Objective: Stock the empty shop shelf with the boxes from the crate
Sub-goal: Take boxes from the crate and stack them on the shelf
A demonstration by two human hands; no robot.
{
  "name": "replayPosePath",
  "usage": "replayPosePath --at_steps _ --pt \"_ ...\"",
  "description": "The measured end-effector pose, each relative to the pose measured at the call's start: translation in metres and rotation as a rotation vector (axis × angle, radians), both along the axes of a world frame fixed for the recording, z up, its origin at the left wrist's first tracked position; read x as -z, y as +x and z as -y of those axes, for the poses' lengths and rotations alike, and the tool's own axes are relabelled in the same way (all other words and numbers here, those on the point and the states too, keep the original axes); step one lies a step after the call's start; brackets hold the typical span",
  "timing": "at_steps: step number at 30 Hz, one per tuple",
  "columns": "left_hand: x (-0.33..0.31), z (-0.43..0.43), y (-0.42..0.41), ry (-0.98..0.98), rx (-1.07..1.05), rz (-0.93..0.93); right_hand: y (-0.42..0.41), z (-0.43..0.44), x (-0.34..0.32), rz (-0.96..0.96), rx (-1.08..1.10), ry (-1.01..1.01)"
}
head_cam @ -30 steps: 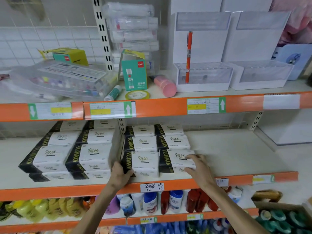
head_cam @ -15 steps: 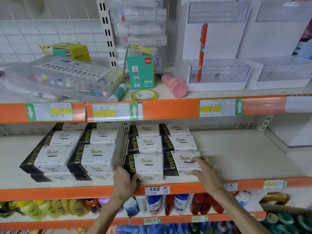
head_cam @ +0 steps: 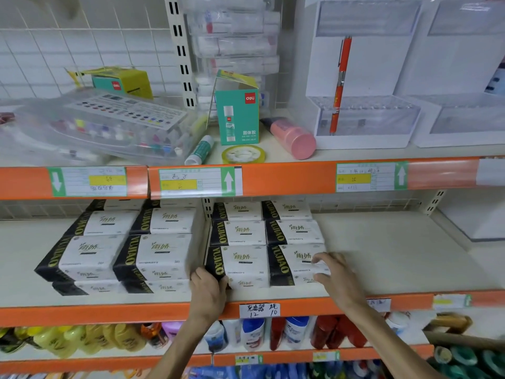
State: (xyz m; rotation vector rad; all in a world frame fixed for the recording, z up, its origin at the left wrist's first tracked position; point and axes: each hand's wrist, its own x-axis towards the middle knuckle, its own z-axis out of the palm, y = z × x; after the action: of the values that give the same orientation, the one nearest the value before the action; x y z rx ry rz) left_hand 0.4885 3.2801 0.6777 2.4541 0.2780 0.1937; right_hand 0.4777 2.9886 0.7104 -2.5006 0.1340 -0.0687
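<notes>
White boxes [head_cam: 240, 231] with black ends and gold lettering; the left grip [head_cam: 209, 289] clamps the near box [head_cam: 243, 262] just ahead of it by the corner, the right grip [head_cam: 337, 276] curls round the end box [head_cam: 295, 265].

**Three orange-edged shelves, one above another**

The middle shelf [head_cam: 396, 258] carries black-and-white YUJIAO boxes [head_cam: 243, 258] in two blocks side by side on its left and centre; the left block is stacked two high at the front. The upper shelf [head_cam: 287, 176] holds a clear plastic case [head_cam: 103, 127], an upright teal Deli glue box [head_cam: 237, 116], a glue stick [head_cam: 199, 150] lying beside a tape roll [head_cam: 243, 154], a pink bottle [head_cam: 293, 138] on its side, and two white display stands [head_cam: 363, 64], one with an orange pen [head_cam: 340, 83]. The lower shelf [head_cam: 109, 362] bears standing bottles [head_cam: 254, 333] and yellow packs [head_cam: 54, 340].
</notes>
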Motion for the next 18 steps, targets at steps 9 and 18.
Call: replayPosePath --at_steps 9,18 --pt "0.002 0.001 0.000 0.020 -0.006 -0.012 -0.007 -0.009 0.002 0.012 0.034 0.044" --pt "0.011 -0.010 -0.050 0.023 0.147 0.122 -0.067 -0.025 -0.004 0.055 0.008 -0.129"
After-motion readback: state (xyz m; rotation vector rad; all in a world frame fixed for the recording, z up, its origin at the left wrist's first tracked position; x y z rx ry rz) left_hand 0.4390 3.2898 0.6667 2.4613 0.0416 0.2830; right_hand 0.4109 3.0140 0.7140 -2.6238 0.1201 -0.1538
